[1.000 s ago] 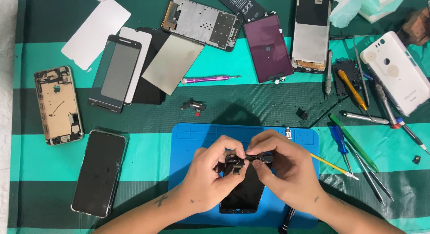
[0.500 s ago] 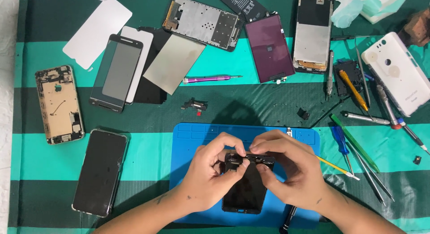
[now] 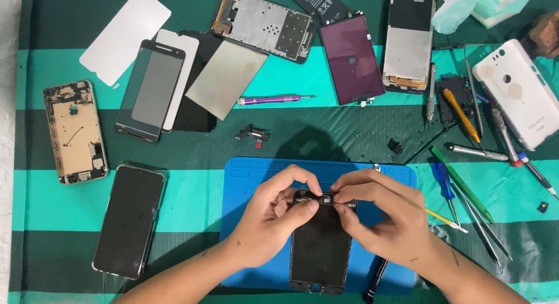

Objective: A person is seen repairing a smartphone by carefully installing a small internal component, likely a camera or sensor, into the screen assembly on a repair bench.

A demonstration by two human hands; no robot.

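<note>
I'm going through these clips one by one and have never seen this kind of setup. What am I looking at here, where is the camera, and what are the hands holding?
There is no machine here: these are a person's two bare hands, filmed by a camera worn on the head and looking down at a work surface.

The left hand and right hand both pinch the top edge of a black phone screen panel, which lies on a blue work mat. The mat rests on a green striped cloth.

Around it lie phone parts: a dark phone at left, an opened gold phone body, a purple screen, a white back cover, and a metal frame. Tools are spread about too: a purple screwdriver, a blue screwdriver, and several others at right.
</note>
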